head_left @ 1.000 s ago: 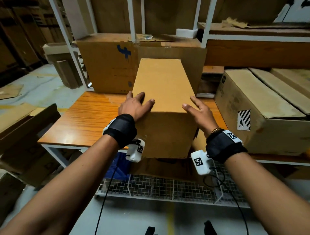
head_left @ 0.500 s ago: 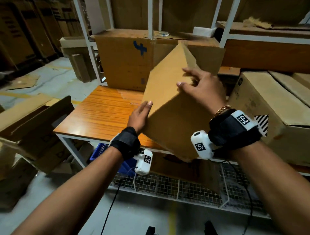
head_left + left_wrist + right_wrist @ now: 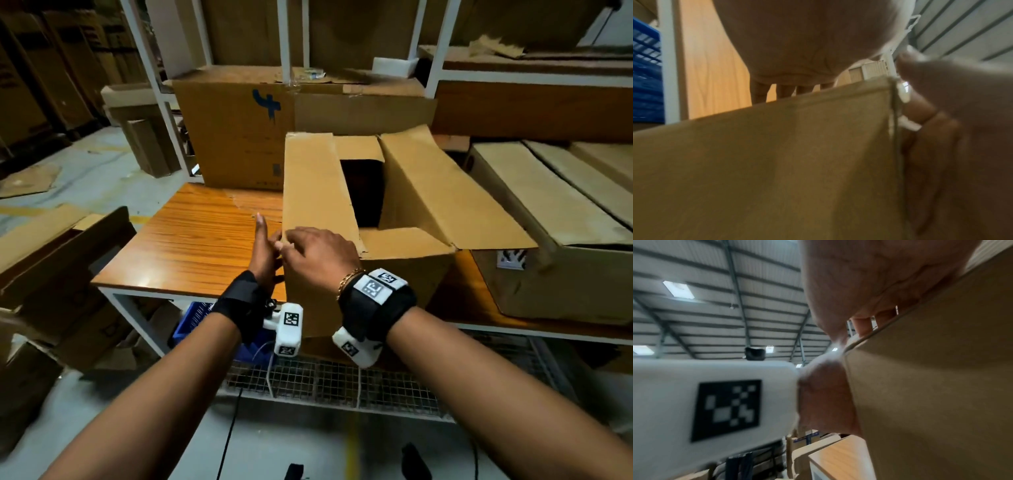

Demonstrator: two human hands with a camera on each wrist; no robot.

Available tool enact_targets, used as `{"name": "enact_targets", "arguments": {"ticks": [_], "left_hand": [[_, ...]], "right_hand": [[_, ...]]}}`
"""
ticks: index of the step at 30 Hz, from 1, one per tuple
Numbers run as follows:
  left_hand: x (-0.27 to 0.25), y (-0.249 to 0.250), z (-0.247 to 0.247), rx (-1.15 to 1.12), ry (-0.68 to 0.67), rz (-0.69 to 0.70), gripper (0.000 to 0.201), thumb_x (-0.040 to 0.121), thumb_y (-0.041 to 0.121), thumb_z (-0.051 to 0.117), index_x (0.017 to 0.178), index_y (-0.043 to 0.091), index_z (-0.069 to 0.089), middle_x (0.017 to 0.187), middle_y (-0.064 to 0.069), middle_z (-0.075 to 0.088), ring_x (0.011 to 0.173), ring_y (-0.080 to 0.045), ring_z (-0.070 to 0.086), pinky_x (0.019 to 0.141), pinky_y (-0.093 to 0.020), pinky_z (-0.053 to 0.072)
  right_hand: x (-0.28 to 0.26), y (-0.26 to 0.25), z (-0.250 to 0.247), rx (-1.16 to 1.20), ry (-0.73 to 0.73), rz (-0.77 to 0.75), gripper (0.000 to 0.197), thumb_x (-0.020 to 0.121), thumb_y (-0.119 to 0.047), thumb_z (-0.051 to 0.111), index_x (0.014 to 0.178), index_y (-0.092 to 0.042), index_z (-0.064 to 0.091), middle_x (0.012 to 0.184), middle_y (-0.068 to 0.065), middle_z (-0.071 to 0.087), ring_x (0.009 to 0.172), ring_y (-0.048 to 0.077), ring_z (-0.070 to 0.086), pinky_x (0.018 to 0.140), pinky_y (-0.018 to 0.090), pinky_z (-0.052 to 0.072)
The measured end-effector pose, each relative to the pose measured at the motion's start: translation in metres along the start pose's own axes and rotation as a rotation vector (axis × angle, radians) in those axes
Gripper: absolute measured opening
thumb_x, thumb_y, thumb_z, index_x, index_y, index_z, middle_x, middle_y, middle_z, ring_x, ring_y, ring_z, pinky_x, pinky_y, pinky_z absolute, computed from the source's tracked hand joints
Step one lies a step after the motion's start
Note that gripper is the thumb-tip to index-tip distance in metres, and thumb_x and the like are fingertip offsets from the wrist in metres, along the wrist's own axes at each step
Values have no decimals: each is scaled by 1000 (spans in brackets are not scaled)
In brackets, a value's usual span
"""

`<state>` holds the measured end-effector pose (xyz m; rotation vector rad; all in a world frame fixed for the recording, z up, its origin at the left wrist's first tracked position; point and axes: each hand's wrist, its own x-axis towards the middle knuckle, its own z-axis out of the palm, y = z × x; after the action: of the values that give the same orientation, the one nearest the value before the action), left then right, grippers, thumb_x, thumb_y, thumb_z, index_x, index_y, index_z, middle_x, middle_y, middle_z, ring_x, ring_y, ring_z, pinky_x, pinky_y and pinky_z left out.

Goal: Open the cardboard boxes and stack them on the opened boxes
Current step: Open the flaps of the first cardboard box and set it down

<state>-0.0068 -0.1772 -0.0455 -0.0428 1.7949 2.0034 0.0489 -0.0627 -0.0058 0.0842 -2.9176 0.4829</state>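
Observation:
A brown cardboard box [image 3: 404, 270] stands on the wooden table [image 3: 198, 240], top up. Its left flap [image 3: 315, 185] lies flat, its right flap [image 3: 442, 192] is raised and folded outward, and a dark opening shows between them. My left hand [image 3: 263, 246] lies flat against the box's left side near the front corner, fingers straight. My right hand [image 3: 318, 250] rests on the near left corner of the top, its fingers curled over the left flap's edge. In the left wrist view, the right hand's fingers [image 3: 941, 129] wrap the edge of the box [image 3: 777, 162].
A large box marked in blue [image 3: 236, 137] stands behind on the table, and another wide box [image 3: 548, 274] sits close on the right. Flattened cardboard [image 3: 51, 260] is piled at the left. A blue crate [image 3: 191, 322] and a wire shelf [image 3: 342, 383] lie under the table.
The box was tipped up on its edge and turned; it now stands with its flapped side up. My right hand moved from the far top to the near left corner.

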Motion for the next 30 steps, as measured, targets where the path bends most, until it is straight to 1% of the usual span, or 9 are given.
{"name": "enact_targets", "arguments": {"ticks": [4, 7, 10, 16, 19, 21, 23, 27, 30], "left_hand": [[-5, 23, 17, 180, 7, 206, 71, 91, 69, 36, 149, 29, 36, 154, 1, 37, 137, -19, 39, 100, -38, 41], [1, 27, 34, 638, 54, 257, 103, 75, 78, 53, 155, 21, 22, 160, -9, 21, 144, -28, 30, 115, -43, 30], [3, 22, 47, 895, 142, 246, 91, 86, 74, 44, 156, 22, 18, 162, -13, 6, 145, -35, 24, 115, -42, 25], [7, 18, 52, 978, 190, 263, 83, 89, 75, 34, 155, 25, 23, 162, -14, 8, 145, -37, 24, 114, -45, 26], [6, 20, 47, 960, 194, 301, 83, 89, 76, 28, 155, 25, 21, 163, -12, 6, 148, -33, 16, 115, -46, 22], [1, 24, 43, 933, 216, 375, 82, 90, 75, 26, 155, 27, 18, 163, -10, 8, 149, -29, 12, 116, -46, 18], [-9, 30, 42, 885, 252, 490, 77, 91, 72, 26, 155, 30, 15, 163, -5, 10, 149, -24, 14, 116, -43, 18], [-31, 50, 42, 791, 320, 832, 69, 93, 65, 26, 154, 34, 19, 162, 1, 17, 148, -14, 18, 115, -34, 18], [-43, 62, 35, 796, 435, 1071, 64, 95, 57, 31, 151, 26, 33, 159, -2, 27, 146, -17, 24, 116, -36, 22]], "right_hand": [[0, 52, -17, 44, -93, 38, 57, 98, -61, 29, 139, -27, 50, 148, -5, 48, 131, 21, 48, 100, 39, 43], [-7, 102, -34, -34, -137, 166, 64, 97, -65, 26, 145, -27, 42, 155, -2, 40, 137, 24, 42, 104, 42, 40], [-21, 139, -48, -106, -153, 320, 74, 93, -72, 21, 150, -27, 35, 153, 5, 43, 133, 30, 48, 101, 43, 44], [-17, 129, -61, 250, -204, 306, 68, 99, -59, 34, 150, -15, 37, 154, 7, 41, 139, 26, 42, 107, 34, 33], [-9, 114, -58, 691, -94, 305, 58, 96, -40, 58, 144, -10, 45, 141, 7, 55, 123, 22, 57, 107, 35, 42], [-7, 100, -58, 972, -25, 282, 60, 96, -27, 60, 149, -12, 36, 139, 5, 57, 119, 18, 58, 100, 34, 47], [-5, 82, -57, 1075, -25, 210, 67, 97, -28, 59, 154, -18, 26, 142, 1, 53, 121, 15, 54, 93, 27, 47], [2, 45, -52, 1025, -89, 37, 61, 94, -57, 47, 150, -35, 33, 146, -12, 45, 133, 10, 44, 114, 40, 34], [3, 20, -40, 908, -160, -107, 53, 98, -54, 40, 149, -40, 31, 152, -8, 39, 138, 11, 39, 115, 40, 33]]}}
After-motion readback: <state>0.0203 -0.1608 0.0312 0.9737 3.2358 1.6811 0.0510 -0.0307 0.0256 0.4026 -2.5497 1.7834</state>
